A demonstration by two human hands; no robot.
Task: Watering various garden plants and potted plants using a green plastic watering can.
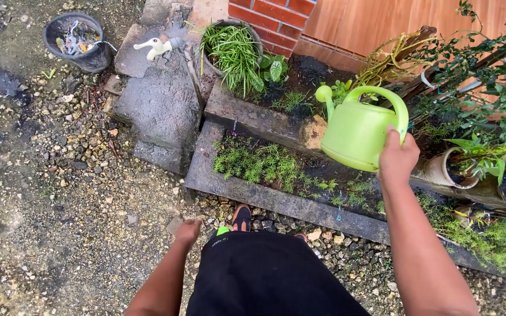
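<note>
My right hand (397, 158) grips the handle of a lime-green watering can (355, 130), held above a low planter bed (276, 202) of small green plants. The can's spout points up and to the left. My left hand (187, 230) hangs loosely curled at my side above the gravel, with nothing in it. Black shorts and one sandalled foot (241, 217) show below, just in front of the bed's edge.
A pot of long green leaves (232, 50) stands at the back of an upper bed by a brick wall. A tap (156, 45) sits over a concrete slab. A dark bucket (80, 41) of scraps stands far left. Shrubs and a clay pot (440, 169) crowd the right.
</note>
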